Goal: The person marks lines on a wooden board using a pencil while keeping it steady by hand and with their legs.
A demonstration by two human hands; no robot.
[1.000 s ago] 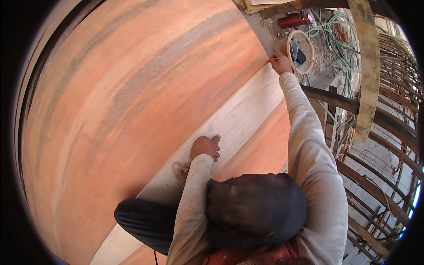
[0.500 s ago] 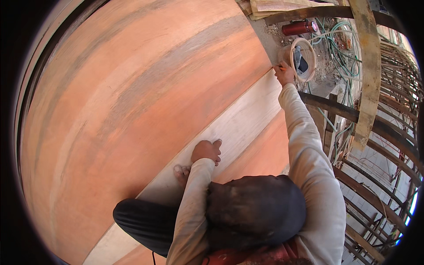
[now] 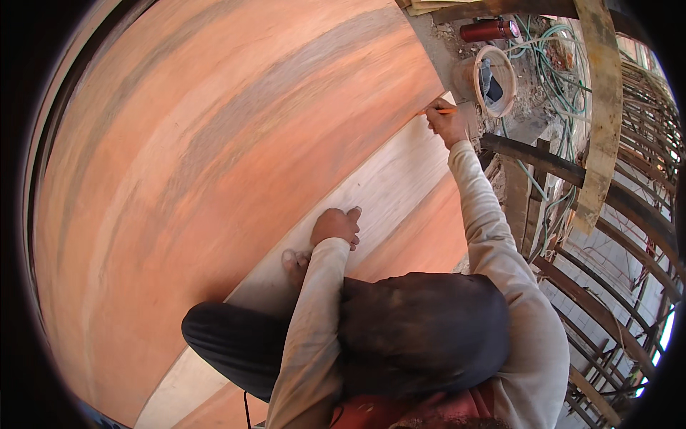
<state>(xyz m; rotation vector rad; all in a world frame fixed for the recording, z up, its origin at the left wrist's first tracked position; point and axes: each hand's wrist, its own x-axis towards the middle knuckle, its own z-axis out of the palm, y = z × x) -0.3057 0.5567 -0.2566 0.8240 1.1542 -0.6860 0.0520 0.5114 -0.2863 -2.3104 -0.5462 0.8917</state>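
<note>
1. Currently, the right hand (image 3: 448,127) is clamping its fingers around one orange pencil (image 3: 446,111) at the far end of a pale strip of wood (image 3: 386,179); whether the pencil's tip is touching the wood I cannot tell.
2. The left hand (image 3: 336,227) is resting back-up on that same strip, fingers curling and thumb sticking out; whether its fingers are pinching anything underneath I cannot tell.
3. The strip is lying slantwise across a reddish wooden panel (image 3: 236,143), which is showing along both of its long sides. Its upper long edge is running from the lower left toward the right hand.
4. To the left, the panel is spreading broadly, leaving wide room beside the left hand. At the right hand, space is tightening: the panel's end edge is passing close by, and a bucket (image 3: 464,74) is standing just beyond.
5. Toes of one bare foot (image 3: 293,261) are sitting on the strip, close behind the left hand, and a dark-trousered knee (image 3: 229,332) is covering its nearer part.
6. Counting up, two hands, one pencil, one pale strip and one bucket are showing; one red flask (image 3: 486,30) is lying past the bucket, and green hose (image 3: 557,71) is tangling beside them, its loops overlapping too much for counting.
</note>
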